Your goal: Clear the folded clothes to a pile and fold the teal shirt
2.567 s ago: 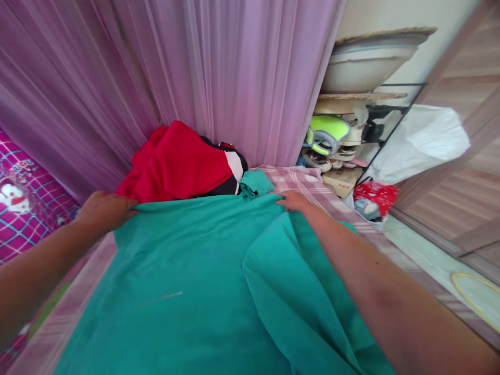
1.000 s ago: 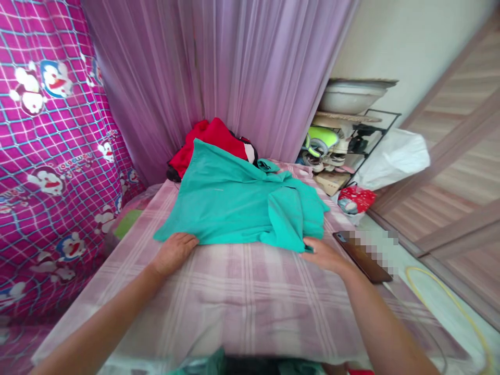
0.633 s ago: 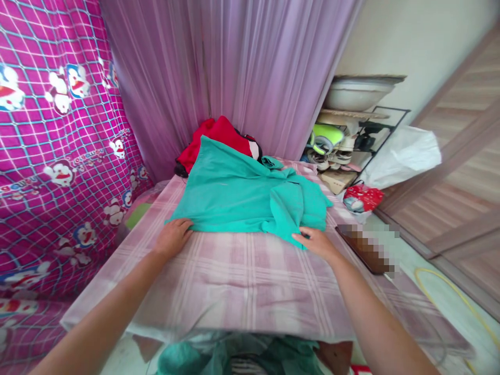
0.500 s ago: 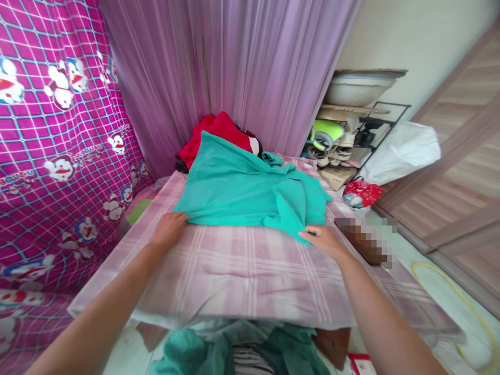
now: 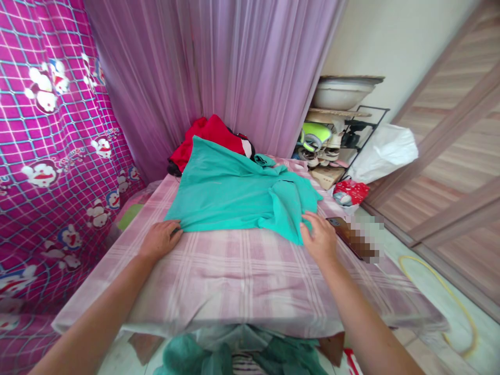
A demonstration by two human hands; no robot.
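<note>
A teal garment [image 5: 234, 192] lies spread on a table covered with a pink plaid cloth [image 5: 242, 276]. My left hand [image 5: 159, 240] rests on the cloth and pinches the garment's near left corner. My right hand [image 5: 319, 240] lies at the garment's near right edge, fingers touching the bunched teal fabric. Behind the teal garment sits a heap of red, black and white clothes [image 5: 207, 140].
A phone [image 5: 346, 235] lies on the cloth just right of my right hand. A lilac curtain [image 5: 219, 73] hangs behind the table and a pink cartoon sheet [image 5: 47, 156] at left. A shoe rack [image 5: 336, 140], a white bag [image 5: 383, 151] and a red bag [image 5: 349, 191] stand at right.
Earlier my hands were at the garment's far edge; they have since drawn back to its near edge. In the last second my right hand shifted slightly along the right corner.
</note>
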